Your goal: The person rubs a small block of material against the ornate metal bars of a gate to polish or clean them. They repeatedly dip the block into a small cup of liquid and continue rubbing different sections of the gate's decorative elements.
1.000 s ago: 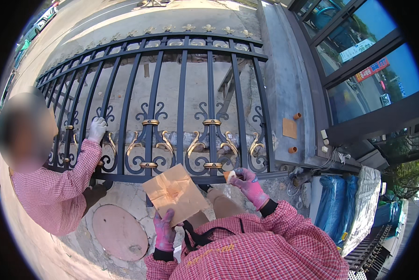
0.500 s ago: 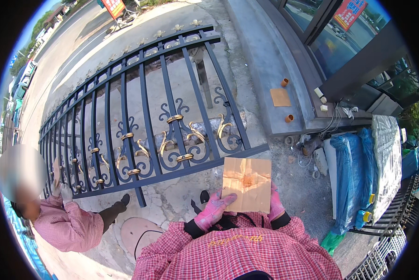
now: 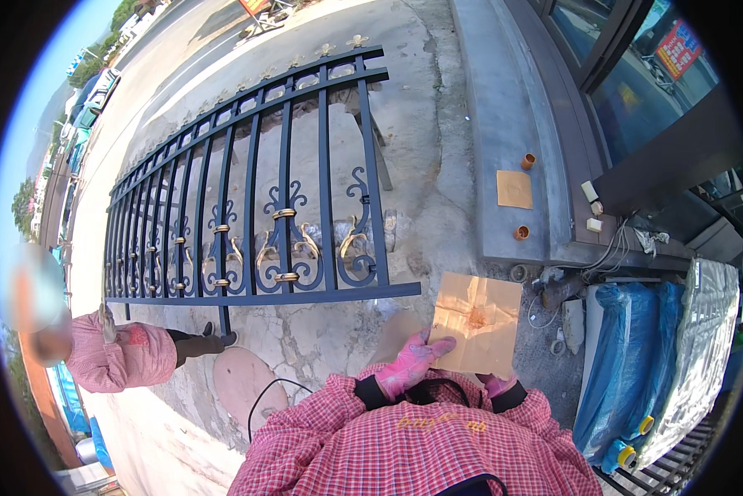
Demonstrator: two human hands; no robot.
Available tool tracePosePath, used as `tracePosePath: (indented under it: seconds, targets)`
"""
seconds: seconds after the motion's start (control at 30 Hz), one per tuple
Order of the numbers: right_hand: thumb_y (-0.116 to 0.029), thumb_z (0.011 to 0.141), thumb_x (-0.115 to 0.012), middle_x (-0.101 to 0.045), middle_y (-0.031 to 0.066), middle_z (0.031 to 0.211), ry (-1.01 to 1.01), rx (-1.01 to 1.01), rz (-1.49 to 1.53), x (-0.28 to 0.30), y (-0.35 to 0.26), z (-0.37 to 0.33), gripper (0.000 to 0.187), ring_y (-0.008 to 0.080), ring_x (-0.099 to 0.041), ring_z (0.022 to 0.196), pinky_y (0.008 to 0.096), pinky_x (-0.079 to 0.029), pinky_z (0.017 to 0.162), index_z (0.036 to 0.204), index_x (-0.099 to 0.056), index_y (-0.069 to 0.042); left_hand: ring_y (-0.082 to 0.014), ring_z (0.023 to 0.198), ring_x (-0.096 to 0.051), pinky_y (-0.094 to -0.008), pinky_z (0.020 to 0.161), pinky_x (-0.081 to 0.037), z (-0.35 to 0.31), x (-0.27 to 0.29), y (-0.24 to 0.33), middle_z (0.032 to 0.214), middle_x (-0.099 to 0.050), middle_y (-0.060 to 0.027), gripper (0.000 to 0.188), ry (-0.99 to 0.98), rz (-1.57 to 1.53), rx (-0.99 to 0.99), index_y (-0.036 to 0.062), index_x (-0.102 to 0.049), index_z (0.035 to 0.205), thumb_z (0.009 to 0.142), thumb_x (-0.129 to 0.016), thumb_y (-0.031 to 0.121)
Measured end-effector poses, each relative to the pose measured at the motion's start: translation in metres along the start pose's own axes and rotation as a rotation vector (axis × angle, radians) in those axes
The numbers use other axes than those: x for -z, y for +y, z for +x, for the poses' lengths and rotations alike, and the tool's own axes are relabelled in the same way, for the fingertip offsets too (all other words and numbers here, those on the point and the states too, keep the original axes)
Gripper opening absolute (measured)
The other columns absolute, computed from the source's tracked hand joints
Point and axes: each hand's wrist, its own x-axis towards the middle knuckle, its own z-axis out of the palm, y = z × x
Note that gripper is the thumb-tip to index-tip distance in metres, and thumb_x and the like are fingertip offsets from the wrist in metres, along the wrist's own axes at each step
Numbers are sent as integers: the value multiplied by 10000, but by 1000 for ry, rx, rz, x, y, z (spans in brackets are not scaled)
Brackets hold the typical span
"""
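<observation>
I hold a square brown cardboard sheet (image 3: 480,343) low in front of my chest. It has fold creases and a small patch of reddish-brown grains (image 3: 475,317) near its middle. My left hand (image 3: 411,365), in a pink patterned glove, is closed on the sheet's left edge with the thumb on top. The same kind of glove covers my right hand (image 3: 499,386) at the lower right corner; most of its fingers are hidden behind the sheet. Ahead and to the left lies a dark metal fence panel (image 3: 264,296) with scrolls and gold-coloured ornaments, raised on supports.
A co-worker (image 3: 123,355) in a checked top stands at the panel's left end. On the grey ledge (image 3: 491,99) at right are another brown square (image 3: 514,189) and two small orange-brown cups (image 3: 527,161). Blue-wrapped panels (image 3: 623,355) lean nearby. A black cable crosses a round cover (image 3: 247,387).
My view has turned left, so the panel and the sheet sit differently in it. Both hands still hold the sheet. The co-worker's arm and legs have shifted.
</observation>
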Motion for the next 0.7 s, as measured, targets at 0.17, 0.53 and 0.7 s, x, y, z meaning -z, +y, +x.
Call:
tracePosePath:
  seconds: [0.17,0.53,0.7]
  targets:
    - [-108,910,-526,-641,76,895,33,-14,-119,8,-44,39,100,144,-638,745,254,-524,618,966,-582,-48,-170,917,-617,-265,638,-543,22,10,31,1074,-599,-79,402,143,-110,-120,29,-462,1217,885,-595,212]
    - [-170,897,-544,-553,-22,797,205,-33,-616,-10,-160,214,80,84,-482,513,306,-482,479,857,-553,-102,-152,806,-644,-254,551,-558,74,56,104,1049,-604,-77,467,427,-353,-385,25,-443,1229,862,-626,248]
    - [-276,893,-560,-427,-31,560,83,-36,-764,-94,-151,284,121,99,-392,418,285,-437,468,873,-557,-157,-167,836,-641,-261,559,-552,45,86,100,1063,-593,-81,519,616,-509,-517,29,-431,1227,842,-652,298]
